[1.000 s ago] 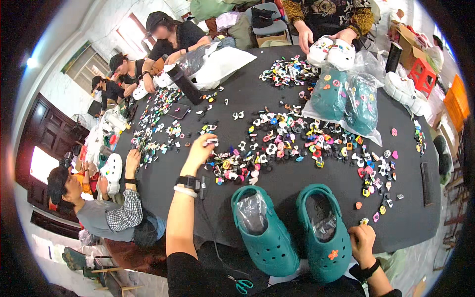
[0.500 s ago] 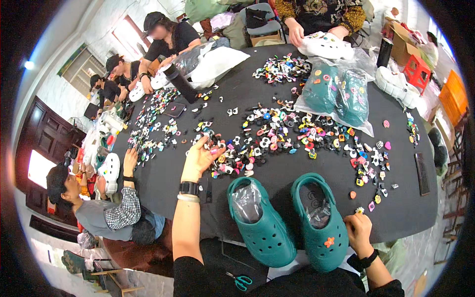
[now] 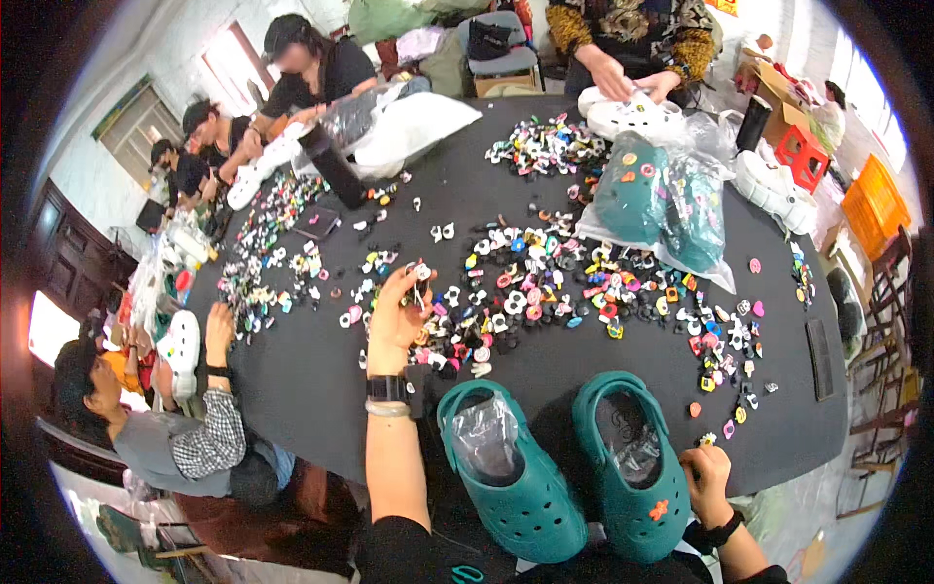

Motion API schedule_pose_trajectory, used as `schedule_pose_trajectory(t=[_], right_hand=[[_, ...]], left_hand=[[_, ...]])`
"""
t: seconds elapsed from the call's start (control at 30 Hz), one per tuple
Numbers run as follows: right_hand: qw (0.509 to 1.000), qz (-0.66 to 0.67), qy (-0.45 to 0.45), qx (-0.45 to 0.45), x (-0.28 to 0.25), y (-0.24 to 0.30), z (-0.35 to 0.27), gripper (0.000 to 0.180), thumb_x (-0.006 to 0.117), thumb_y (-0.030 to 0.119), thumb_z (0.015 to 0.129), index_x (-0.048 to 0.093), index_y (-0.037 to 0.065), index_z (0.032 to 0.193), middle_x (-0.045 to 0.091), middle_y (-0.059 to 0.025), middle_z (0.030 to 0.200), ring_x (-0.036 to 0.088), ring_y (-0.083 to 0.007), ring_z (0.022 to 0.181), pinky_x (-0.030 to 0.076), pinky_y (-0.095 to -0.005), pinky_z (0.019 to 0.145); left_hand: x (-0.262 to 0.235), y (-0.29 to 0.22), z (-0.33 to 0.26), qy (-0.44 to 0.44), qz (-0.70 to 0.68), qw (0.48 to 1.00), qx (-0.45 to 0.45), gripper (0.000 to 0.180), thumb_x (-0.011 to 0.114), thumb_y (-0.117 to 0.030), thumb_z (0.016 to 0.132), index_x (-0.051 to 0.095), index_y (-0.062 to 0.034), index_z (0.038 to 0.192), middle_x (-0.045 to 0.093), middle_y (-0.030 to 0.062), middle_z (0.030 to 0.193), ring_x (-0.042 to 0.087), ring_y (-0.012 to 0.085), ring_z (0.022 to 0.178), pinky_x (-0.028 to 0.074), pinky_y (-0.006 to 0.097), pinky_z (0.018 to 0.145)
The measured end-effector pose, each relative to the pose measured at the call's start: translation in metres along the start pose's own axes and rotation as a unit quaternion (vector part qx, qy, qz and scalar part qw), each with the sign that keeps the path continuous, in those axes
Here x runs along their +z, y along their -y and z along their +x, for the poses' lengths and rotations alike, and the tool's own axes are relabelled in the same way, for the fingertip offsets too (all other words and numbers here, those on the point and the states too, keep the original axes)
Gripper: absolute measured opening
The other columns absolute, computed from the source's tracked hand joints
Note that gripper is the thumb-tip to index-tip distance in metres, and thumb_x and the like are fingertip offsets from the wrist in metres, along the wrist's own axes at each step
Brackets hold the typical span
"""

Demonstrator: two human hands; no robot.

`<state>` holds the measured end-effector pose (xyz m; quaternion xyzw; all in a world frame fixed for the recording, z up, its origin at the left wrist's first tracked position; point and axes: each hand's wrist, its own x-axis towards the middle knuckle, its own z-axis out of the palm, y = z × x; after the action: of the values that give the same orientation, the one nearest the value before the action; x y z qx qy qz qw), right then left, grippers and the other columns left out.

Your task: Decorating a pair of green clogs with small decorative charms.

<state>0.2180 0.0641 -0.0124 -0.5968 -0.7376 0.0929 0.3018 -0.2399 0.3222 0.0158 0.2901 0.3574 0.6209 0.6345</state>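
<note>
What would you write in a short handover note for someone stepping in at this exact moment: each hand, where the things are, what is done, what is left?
Left hand: raised over the table, pinching a small charm.
Right hand: at the right teal clog, beside a small charm near the table edge.
Left teal clog sits alongside; both have plastic stuffing.
Done: one orange charm on the right clog.
Left: the left clog shows none; loose charms are spread across the black table.

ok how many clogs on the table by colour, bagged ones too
teal clogs loose by the person's hands: 2
teal clogs in the clear bag: 2
white clogs: 3
total: 7
</note>
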Motion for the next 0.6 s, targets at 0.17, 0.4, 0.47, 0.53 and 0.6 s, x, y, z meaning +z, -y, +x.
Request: schedule_pose_trajectory(t=[0.17,0.4,0.47,0.53,0.6], right_hand=[[1.000,-0.013,0.000,0.019,0.004,-0.002,-0.002,0.015,0.064,0.000,0.060,0.062,0.007,0.073,0.052,-0.0082,0.064,0.052,-0.0295,0.061,0.038,-0.0393,0.057],[1.000,-0.009,-0.002,-0.003,0.006,-0.007,-0.003,0.016,0.064,-0.001,0.060,0.058,0.007,0.072,0.048,-0.0078,0.062,0.047,-0.0288,0.057,0.034,-0.0384,0.054],[1.000,-0.010,0.001,-0.003,0.007,-0.006,-0.002,0.016,0.064,-0.001,0.060,0.058,0.007,0.072,0.048,-0.0079,0.062,0.047,-0.0288,0.057,0.034,-0.0384,0.054],[1.000,-0.011,0.001,-0.004,0.006,-0.005,-0.001,0.016,0.064,-0.001,0.059,0.058,0.006,0.072,0.048,-0.0079,0.061,0.047,-0.0289,0.057,0.034,-0.0385,0.054],[1.000,-0.024,-0.003,-0.001,0.006,-0.004,-0.001,0.016,0.064,-0.001,0.059,0.058,0.006,0.073,0.048,-0.0079,0.062,0.047,-0.0289,0.057,0.034,-0.0384,0.054]], left_hand=[[0.008,0.004,-0.009,0.022,-0.071,0.997,-0.020,0.015,0.056,-0.009,0.090,0.054,-0.0036,0.104,0.062,0.0167,0.100,0.044,0.0130,0.057,0.033,0.022,0.042],[0.007,0.015,-0.003,0.030,-0.054,0.996,-0.072,0.018,0.057,-0.012,0.092,0.057,-0.0041,0.108,0.062,0.0124,0.096,0.047,0.0117,0.061,0.036,0.019,0.042],[0.004,0.015,-0.002,0.026,-0.055,0.995,-0.075,0.016,0.057,-0.014,0.093,0.061,-0.0033,0.105,0.065,0.0141,0.094,0.055,0.0145,0.064,0.041,0.021,0.042],[0.001,0.016,-0.001,0.037,-0.049,0.995,-0.075,0.017,0.056,-0.015,0.093,0.062,-0.0031,0.104,0.066,0.0155,0.095,0.061,0.0165,0.069,0.047,0.022,0.044],[0.008,0.016,-0.005,-0.043,-0.083,0.991,-0.094,0.020,0.059,-0.017,0.093,0.059,-0.0008,0.104,0.066,0.0183,0.098,0.068,0.0266,0.083,0.059,0.030,0.058]])
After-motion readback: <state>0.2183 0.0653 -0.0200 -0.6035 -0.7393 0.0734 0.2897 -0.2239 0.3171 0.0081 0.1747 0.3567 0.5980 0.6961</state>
